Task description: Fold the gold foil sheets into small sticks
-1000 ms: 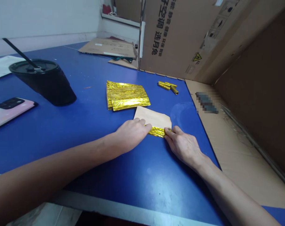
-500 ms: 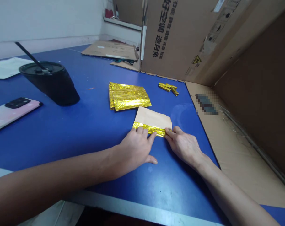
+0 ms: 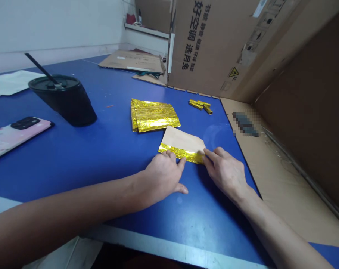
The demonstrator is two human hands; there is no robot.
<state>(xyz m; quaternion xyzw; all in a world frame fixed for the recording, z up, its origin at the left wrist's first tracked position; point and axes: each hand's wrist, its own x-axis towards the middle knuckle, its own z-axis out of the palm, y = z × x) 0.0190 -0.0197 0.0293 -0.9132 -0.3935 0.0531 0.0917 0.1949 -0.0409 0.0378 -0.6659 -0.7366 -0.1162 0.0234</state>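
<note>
A sheet of gold foil paper (image 3: 183, 138) lies pale side up on the blue table, its near edge folded over into a gold strip. My left hand (image 3: 164, 172) presses its fingertips on the strip's left and middle, thumb spread away towards me. At the right end of that strip, my right hand (image 3: 227, 169) has thumb and forefinger closed on the corner. Just behind the sheet sits a stack of gold foil sheets (image 3: 156, 116). Several small gold foil rolls (image 3: 199, 105) lie farther back on the right.
A black tumbler (image 3: 67, 102) with a straw stands at the left, near a pink phone (image 3: 21, 133). Flat cardboard (image 3: 131, 61) rests at the back. A tall cardboard panel (image 3: 208, 48) borders the table behind and on the right.
My right hand has shifted slightly right, out to the sheet's corner, uncovering more of the gold strip. My left hand stays nearly in place on the fold.
</note>
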